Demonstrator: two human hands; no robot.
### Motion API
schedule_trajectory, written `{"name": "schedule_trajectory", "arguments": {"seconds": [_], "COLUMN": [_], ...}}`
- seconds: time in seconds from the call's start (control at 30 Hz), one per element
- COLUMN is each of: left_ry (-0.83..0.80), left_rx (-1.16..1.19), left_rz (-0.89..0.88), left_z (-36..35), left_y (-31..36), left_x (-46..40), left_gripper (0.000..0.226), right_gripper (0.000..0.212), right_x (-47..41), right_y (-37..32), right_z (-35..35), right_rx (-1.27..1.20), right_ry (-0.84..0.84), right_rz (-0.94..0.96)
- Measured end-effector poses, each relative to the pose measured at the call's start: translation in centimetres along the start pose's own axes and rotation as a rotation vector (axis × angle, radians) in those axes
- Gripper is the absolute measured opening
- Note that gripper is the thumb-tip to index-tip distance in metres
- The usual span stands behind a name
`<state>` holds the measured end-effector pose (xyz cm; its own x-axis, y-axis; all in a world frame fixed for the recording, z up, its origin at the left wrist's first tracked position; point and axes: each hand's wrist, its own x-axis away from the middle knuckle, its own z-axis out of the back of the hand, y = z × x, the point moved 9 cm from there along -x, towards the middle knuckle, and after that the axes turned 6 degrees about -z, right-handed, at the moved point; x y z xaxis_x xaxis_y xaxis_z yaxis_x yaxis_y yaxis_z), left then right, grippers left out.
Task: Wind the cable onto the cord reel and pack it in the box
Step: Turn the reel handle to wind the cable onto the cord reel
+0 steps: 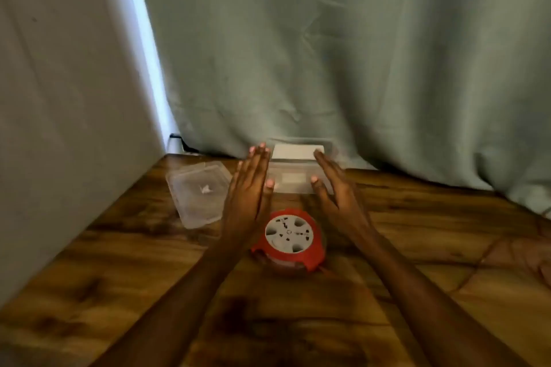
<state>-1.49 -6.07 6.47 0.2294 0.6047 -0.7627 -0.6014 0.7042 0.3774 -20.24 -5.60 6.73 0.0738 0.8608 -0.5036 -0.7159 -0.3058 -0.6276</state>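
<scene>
Reel (288, 236) lying flat, cable apparently wound; left hand (250, 187), right hand (334, 187) both released, flanking box (298, 178) at 12 o'clock, likely readying it; lid (198, 190) at 10.

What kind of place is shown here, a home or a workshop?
Probably a room in a home, though that is a guess: a wood-grain table stands against a grey-green curtain, with a pale wall on the left. No workshop tools are visible.

Wooden table (387, 247) carries 3 items — red cord reel (288, 239) with white hub near centre, clear plastic box (293, 181) behind it at the curtain edge, clear lid (198, 195) flat to the left, apart from both.
</scene>
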Motion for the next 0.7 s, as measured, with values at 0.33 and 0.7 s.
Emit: {"name": "schedule_trajectory", "arguments": {"seconds": [0.33,0.7], "left_ry": [-0.522,-0.532], "left_rx": [0.307,0.376], "left_rz": [0.107,0.198], "left_z": [-5.9,-6.9], "left_y": [-3.8,-5.0], "left_x": [7.6,7.7], "left_gripper": [0.128,0.148], "right_gripper": [0.046,0.045], "right_x": [1.4,0.6], "right_y": [2.1,1.1], "right_z": [-6.6,-7.8], "right_rx": [0.375,0.527], "right_ry": [-0.656,-0.652], "right_rz": [0.126,0.123]}}
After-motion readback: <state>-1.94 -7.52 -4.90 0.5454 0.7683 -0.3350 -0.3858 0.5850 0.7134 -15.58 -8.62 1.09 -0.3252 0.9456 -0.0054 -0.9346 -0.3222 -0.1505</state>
